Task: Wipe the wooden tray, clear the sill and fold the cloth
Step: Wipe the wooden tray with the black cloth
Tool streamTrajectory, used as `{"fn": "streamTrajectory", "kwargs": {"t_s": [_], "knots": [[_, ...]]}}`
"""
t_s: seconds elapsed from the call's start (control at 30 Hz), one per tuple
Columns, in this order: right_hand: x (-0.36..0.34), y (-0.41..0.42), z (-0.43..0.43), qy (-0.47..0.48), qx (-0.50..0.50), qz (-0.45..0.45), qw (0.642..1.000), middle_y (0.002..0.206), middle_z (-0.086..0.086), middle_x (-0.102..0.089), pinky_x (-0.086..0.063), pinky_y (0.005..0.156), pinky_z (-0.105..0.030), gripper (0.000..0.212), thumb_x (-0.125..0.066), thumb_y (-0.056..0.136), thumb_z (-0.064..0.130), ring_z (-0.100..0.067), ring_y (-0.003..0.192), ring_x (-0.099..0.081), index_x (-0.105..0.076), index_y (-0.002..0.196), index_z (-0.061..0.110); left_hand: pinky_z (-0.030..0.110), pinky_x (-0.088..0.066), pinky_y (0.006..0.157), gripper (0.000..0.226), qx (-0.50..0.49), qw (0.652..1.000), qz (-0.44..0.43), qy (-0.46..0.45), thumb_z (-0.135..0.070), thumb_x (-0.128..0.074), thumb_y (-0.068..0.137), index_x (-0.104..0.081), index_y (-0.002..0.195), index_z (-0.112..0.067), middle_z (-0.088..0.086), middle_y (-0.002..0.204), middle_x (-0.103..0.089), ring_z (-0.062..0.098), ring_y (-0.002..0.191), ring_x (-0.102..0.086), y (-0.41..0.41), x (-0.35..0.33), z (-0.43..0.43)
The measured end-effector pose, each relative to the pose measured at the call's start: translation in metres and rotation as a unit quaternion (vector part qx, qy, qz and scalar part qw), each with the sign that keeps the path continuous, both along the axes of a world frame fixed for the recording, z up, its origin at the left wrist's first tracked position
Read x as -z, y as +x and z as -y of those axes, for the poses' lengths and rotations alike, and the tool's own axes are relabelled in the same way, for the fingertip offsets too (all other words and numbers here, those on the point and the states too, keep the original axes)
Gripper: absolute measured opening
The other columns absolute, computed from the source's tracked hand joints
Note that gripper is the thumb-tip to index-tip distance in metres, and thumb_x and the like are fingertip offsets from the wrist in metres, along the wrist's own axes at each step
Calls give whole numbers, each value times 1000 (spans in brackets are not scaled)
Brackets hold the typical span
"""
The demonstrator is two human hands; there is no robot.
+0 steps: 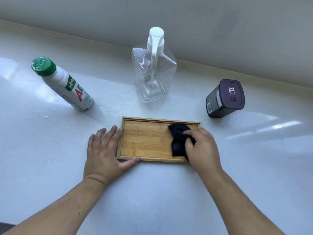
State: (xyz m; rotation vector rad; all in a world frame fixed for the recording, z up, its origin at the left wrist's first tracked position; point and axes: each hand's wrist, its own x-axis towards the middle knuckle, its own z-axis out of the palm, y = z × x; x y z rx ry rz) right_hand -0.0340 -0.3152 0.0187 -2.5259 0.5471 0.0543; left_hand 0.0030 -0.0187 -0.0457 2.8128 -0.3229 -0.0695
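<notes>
A shallow rectangular wooden tray (147,139) lies flat on the white sill (152,192) in front of me. A bunched dark cloth (177,138) rests inside the tray's right end. My right hand (201,148) presses down on the cloth, fingers curled over it. My left hand (105,150) lies flat on the sill against the tray's left edge, its thumb along the front rim and its fingertips touching the left rim.
Behind the tray stand a white bottle with a green cap (62,83) at the left, a clear pump bottle (152,70) in the middle and a dark purple tub (223,99) at the right. A wall rises behind them.
</notes>
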Motion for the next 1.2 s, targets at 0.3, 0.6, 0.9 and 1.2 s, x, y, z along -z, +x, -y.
{"fn": "streamTrajectory", "kwargs": {"t_s": [0.3, 0.6, 0.9, 1.2], "knots": [[4, -4, -85, 53, -244, 28, 968, 104, -8, -72, -54, 93, -42, 31, -67, 84, 5, -32, 102, -62, -80, 110, 15, 63, -22, 124, 111, -2, 1000, 10, -5, -86, -59, 62, -56, 148, -15, 8, 155, -56, 38, 147, -38, -1, 1, 2], [10, 39, -96, 22, -4, 34, 999, 110, -16, -70, -45, 99, -41, 31, -65, 88, 3, -38, 108, -60, -79, 116, 8, 59, -18, 127, 111, -9, 1000, -18, -15, -86, -58, 66, -56, 149, -12, 7, 156, -55, 37, 150, -36, -3, -7, 4], [7, 22, -99, 18, -232, -20, 972, 112, -5, -69, -48, 95, -38, 33, -63, 92, 15, -28, 112, -58, -78, 120, 21, 55, -16, 128, 110, -6, 1000, -15, -20, -89, -56, 67, -55, 149, -16, 4, 156, -56, 35, 149, -38, -2, -2, 1], [-25, -41, -112, 12, -243, -5, 970, 106, 5, -61, -50, 86, -30, 27, -59, 90, 20, -18, 103, -55, -70, 113, 26, 57, -13, 128, 102, 6, 998, -53, -24, -82, -52, 74, -52, 154, -19, 3, 161, -50, 33, 152, -33, 1, -6, -5]]}}
